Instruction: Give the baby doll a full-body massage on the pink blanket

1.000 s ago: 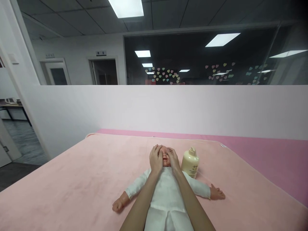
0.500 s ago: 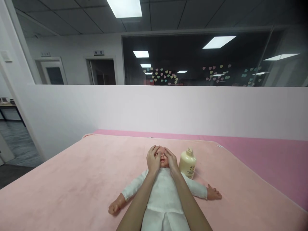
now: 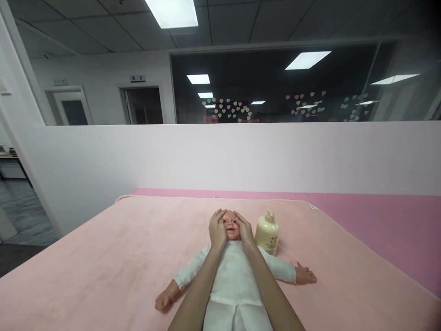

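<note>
Head view: laying unclenched fingers (image 3: 216, 217) of left hand (image 3: 217, 232) and right hand (image 3: 245, 230), equally close, against opposite temples of white-clothed plastic baby doll (image 3: 235, 272), stretched lengthwise, head farthest.

The left hand (image 3: 217, 230) and right hand (image 3: 245, 228) cover the sides of the head of the doll (image 3: 234, 271) — the ears stay hidden. The bottom edge cuts off its legs (image 3: 222, 317) and both forearms (image 3: 198, 294). Print on the bottle (image 3: 267, 233) and the door sign (image 3: 138, 78) is too small to read.
</note>
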`<state>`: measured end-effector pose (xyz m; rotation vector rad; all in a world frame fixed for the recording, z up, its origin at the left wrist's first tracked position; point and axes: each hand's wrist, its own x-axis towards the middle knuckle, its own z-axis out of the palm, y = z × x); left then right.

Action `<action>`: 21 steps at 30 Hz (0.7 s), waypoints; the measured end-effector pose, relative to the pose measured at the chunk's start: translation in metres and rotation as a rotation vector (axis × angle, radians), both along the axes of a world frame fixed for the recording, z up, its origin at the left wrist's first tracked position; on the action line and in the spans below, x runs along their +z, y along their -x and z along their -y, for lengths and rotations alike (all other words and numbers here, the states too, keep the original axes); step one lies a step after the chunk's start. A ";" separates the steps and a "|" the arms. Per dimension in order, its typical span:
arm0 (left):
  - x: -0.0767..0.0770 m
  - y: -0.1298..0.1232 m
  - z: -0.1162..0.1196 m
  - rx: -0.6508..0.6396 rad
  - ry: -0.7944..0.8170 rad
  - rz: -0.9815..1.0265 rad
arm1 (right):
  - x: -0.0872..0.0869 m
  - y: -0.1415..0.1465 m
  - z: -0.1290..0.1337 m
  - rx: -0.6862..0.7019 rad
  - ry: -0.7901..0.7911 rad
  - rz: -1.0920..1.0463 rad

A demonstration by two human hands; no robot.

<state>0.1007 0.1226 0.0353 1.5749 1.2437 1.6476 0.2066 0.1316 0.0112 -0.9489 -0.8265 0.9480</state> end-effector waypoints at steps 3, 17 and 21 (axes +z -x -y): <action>-0.001 0.000 -0.001 -0.003 0.000 0.012 | 0.000 0.000 -0.001 -0.007 -0.001 -0.010; 0.007 0.002 0.005 -0.019 0.013 -0.021 | 0.006 0.002 0.009 0.001 -0.012 0.025; 0.009 0.000 0.007 -0.008 0.024 -0.025 | 0.005 0.003 0.008 0.007 -0.026 0.035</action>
